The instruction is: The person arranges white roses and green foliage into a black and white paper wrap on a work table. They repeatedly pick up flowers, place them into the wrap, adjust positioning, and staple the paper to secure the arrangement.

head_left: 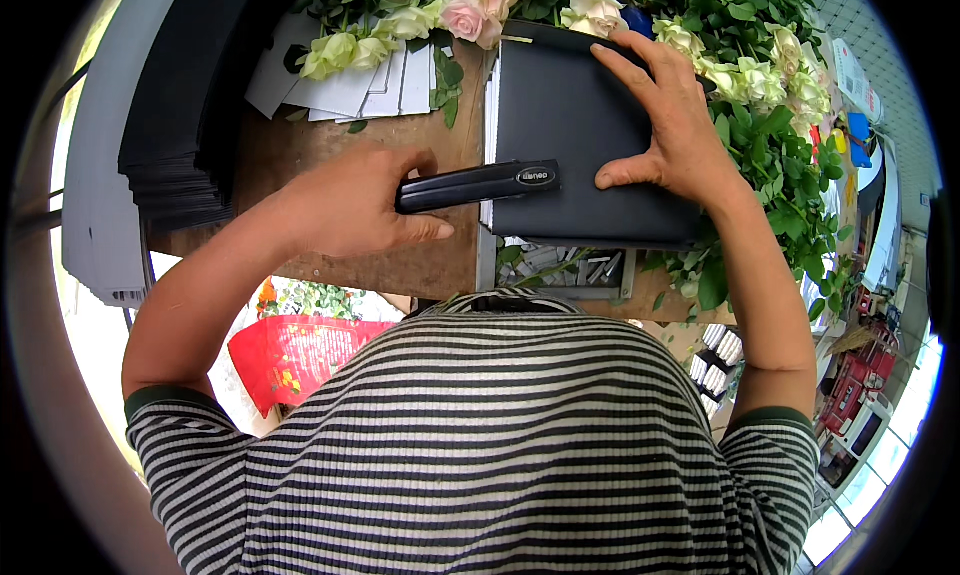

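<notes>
My left hand is round the rear end of a black stapler, its thumb stretched out on the near side. The stapler's front end lies over the left edge of a black sheet, whose white layers show along that edge. Whether its jaws touch the sheet cannot be made out. My right hand is spread over the right part of the sheet. Its fingertips reach toward the far edge, and the thumb lies on the black surface.
Cream and pink roses with green leaves line the far and right sides. White cards lie on the wooden table. Tall black sheet stacks stand at left. Below the sheet, an open drawer holds staple strips and leaf bits.
</notes>
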Motion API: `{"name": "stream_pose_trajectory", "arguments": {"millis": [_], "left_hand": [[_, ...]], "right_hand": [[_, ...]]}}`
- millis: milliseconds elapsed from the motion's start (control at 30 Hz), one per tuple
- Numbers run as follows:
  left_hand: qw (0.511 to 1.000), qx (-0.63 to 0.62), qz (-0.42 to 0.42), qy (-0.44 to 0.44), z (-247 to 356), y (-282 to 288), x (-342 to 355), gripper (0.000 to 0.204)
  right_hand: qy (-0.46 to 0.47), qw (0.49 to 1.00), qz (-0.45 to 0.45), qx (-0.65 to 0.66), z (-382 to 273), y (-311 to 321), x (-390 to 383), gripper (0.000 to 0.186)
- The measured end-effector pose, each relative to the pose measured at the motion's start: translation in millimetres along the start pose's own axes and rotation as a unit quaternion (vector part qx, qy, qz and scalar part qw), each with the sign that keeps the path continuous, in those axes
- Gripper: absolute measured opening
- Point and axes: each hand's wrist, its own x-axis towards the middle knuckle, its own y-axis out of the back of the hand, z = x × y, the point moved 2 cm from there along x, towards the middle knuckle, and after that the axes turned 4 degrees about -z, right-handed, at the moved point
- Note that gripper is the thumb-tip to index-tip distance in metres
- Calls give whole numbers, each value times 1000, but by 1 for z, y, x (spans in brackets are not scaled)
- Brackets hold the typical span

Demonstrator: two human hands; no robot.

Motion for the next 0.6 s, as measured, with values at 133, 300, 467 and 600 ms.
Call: {"name": "stream_pose_trajectory", "arguments": {"millis": [133,300,467,600], "left_hand": [[999,30,4,22,-1,2,6,51],[990,-105,-51,-80,-13,5,-1,57],[986,55,97,-125,-56,21,-19,68],[871,322,364,-63,-80,15,20,64]], "right_hand": [[-3,1000,-3,17,-2,0,3,108],[-17,1000,-16,5,-5,4,2,110],[-21,999,-24,3,-4,6,4,111],[-14,999,-39,8,-11,9,9,112]]}}
